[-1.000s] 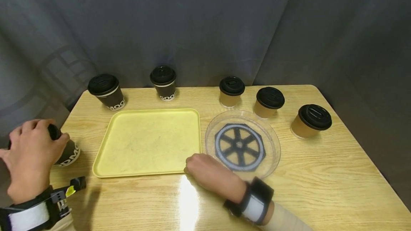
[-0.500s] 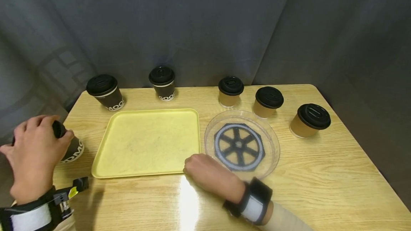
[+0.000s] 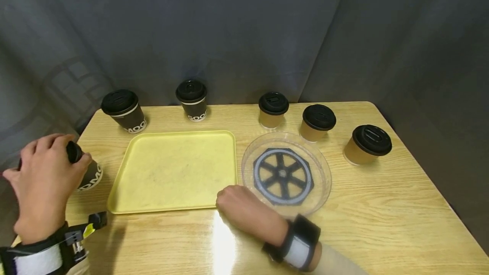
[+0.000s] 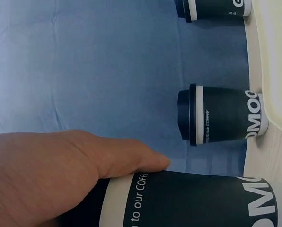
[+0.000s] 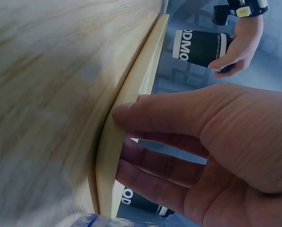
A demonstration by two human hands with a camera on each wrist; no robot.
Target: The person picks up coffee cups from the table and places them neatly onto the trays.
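Head: left of the yellow tray [image 3: 175,173], the left hand [image 3: 46,177] grips a lidded black coffee cup [image 3: 92,176] from above — 2 similar cups [image 3: 131,119] stand behind the tray. Left wrist: the thumb [image 4: 143,158] lies along the held cup's side. Right wrist: the right hand [image 5: 226,127] pinches the tray's near rim.

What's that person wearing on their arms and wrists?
A wide black fabric-looking strap goes round each wrist, with a white rectangular patch on it. Cream cloth sleeves show behind the straps. The left strap carries a small black boxy gadget, with a bright yellow tag beside it. No gloves show.
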